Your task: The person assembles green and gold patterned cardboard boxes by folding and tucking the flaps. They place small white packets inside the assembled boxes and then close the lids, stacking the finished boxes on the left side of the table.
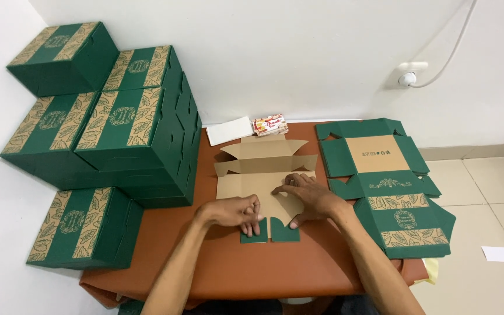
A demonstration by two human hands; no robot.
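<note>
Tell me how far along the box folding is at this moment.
Done: six assembled green cardboard boxes stacked at left. In hand: the left hand and right hand press down a flat brown-and-green box blank on the brown table. Left: a stack of unfolded green blanks at right.

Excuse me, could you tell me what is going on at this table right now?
A person is pressing both hands on a flat cardboard box blank lying brown side up on the brown table. The left hand rests on its near left flap, the right hand on its middle panel. A stack of unfolded green blanks lies to the right, and assembled green boxes are piled at the left.
</note>
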